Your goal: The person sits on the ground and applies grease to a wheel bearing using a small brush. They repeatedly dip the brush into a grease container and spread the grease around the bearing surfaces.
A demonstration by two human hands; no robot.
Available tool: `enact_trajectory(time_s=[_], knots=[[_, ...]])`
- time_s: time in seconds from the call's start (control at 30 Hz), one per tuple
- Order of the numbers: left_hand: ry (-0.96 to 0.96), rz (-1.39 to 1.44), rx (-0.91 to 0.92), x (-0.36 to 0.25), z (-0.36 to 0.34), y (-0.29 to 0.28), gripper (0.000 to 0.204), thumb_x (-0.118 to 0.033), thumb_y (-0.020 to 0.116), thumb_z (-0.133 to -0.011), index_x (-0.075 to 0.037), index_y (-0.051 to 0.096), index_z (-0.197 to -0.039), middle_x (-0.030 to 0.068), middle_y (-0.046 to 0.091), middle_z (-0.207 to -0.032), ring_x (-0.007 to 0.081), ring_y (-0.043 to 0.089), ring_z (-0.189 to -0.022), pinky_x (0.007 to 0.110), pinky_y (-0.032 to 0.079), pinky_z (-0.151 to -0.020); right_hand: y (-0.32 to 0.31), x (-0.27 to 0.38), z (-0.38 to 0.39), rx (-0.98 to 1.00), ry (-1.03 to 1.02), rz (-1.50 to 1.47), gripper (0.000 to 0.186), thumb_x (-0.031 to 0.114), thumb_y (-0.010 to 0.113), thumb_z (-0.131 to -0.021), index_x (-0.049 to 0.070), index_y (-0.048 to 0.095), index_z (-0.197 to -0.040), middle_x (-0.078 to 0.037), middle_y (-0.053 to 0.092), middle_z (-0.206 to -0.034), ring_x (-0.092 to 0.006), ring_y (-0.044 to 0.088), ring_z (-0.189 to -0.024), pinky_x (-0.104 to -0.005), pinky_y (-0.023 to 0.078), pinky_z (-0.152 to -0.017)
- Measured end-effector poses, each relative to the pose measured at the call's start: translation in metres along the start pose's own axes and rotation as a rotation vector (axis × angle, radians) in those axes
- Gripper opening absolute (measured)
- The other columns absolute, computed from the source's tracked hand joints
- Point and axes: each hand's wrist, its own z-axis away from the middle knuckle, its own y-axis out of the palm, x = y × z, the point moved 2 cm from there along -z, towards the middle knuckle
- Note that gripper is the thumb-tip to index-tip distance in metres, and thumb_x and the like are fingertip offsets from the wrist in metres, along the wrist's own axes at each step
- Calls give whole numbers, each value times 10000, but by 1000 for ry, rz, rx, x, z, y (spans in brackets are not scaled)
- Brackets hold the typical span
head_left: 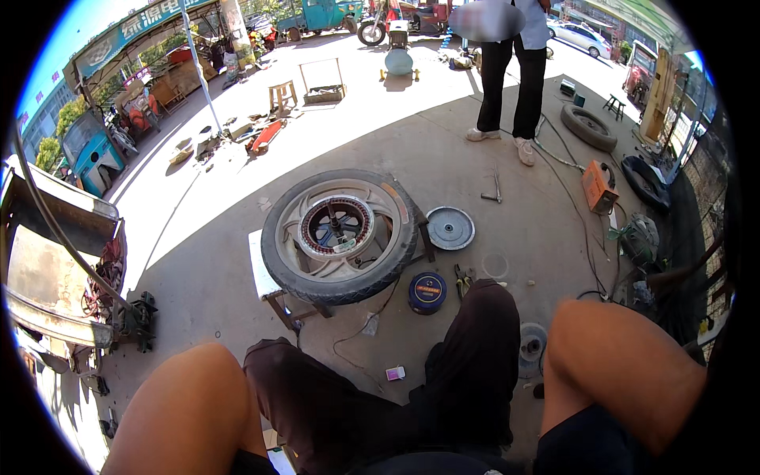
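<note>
My bare arms show at the lower left (182, 412) and lower right (617, 364), either side of my dark-trousered knees (475, 340); neither hand is visible. Before me a spoked motor wheel with a tyre (287, 210) lies flat on a low stand (265, 261), its hub open on a ring of windings. Beside it on the ground are a grey round metal plate (451, 228), a dark blue round container (427, 292), pliers (462, 279), a small pink-and-white box (395, 372) and, right of my knee, a round part (530, 348).
A person in dark trousers (529, 95) stands at the back right, near an orange machine (599, 186), cables, loose tyres (586, 127) and a T-shaped tool (495, 196). A metal cart (47, 261) is at the left. Vehicles (317, 20), stools (281, 95) and scattered parts stand farther back.
</note>
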Motion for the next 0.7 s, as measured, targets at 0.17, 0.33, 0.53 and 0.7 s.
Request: enact_trajectory(time_s=[0.17, 0.33, 0.53, 0.7], knots=[[45, -53, 0, 39, 49, 10, 271, -301, 409, -1013, -48, 507, -1026, 63, 417, -882, 222, 407, -852, 376, 358, -835, 24, -21, 51, 17, -41, 60, 583, 423, 268, -1062, -24, 426, -1400, -211, 462, -1409, -297, 407, -1367, -454, 237, -1204], [20, -75, -48, 36, 38, 10, 274, -299, 406, -1014, -45, 506, -1032, 63, 417, -885, 219, 407, -851, 373, 358, -831, 16, -22, 38, 29, -7, 55, 589, 430, 265, -1060, -22, 418, -1405, -210, 453, -1416, -296, 400, -1371, -456, 226, -1207], [61, 27, -73, 60, 52, -12, 276, -296, 403, -1016, -41, 505, -1039, 64, 417, -888, 215, 406, -849, 369, 357, -827, 26, -23, 36, 77, 70, 161, 596, 438, 261, -1058, -19, 408, -1411, -208, 442, -1424, -294, 391, -1376, -459, 214, -1209], [57, -49, -51, 18, 15, -25, 279, -294, 400, -1017, -37, 504, -1045, 64, 417, -890, 212, 405, -848, 366, 356, -824, 32, -22, -11, 67, -10, 103, 602, 445, 259, -1056, -16, 399, -1415, -207, 433, -1430, -293, 383, -1380, -461, 204, -1211]])
